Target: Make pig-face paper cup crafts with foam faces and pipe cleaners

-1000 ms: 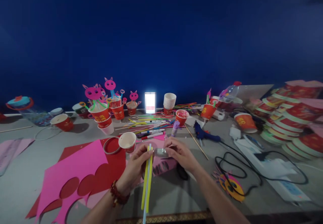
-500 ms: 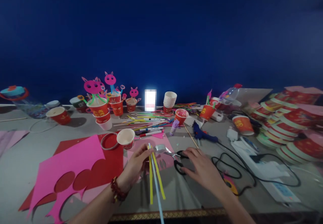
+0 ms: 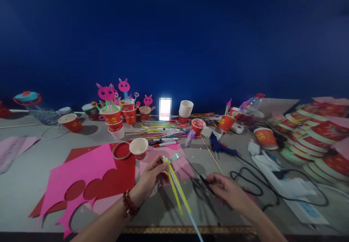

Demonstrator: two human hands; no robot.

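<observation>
My left hand point(image 3: 155, 171) pinches the upper ends of two yellow strips point(image 3: 177, 189) and a longer pale blue strip point(image 3: 195, 225), which hang down toward the table's front edge. In my right hand point(image 3: 222, 187) are black-handled scissors point(image 3: 204, 180), seen edge-on, their blades pointing up and left toward a small clear roll point(image 3: 175, 157). Beneath the hands lies light pink paper point(image 3: 185, 165). A white-lined paper cup point(image 3: 139, 147) stands just beyond my left hand.
Bright pink cut paper point(image 3: 81, 167) lies on red sheets at left. A blue glue gun point(image 3: 222, 147), its cord and a power strip point(image 3: 302, 209) lie right, near stacked cups point(image 3: 324, 136). Pink-faced figures in cups point(image 3: 111, 117) and coloured sticks point(image 3: 163, 129) stand and lie behind.
My right hand has turned the scissors edge-on and moved slightly right and down. The strips in my left hand have swung, their lower ends now further right. The view has shifted slightly.
</observation>
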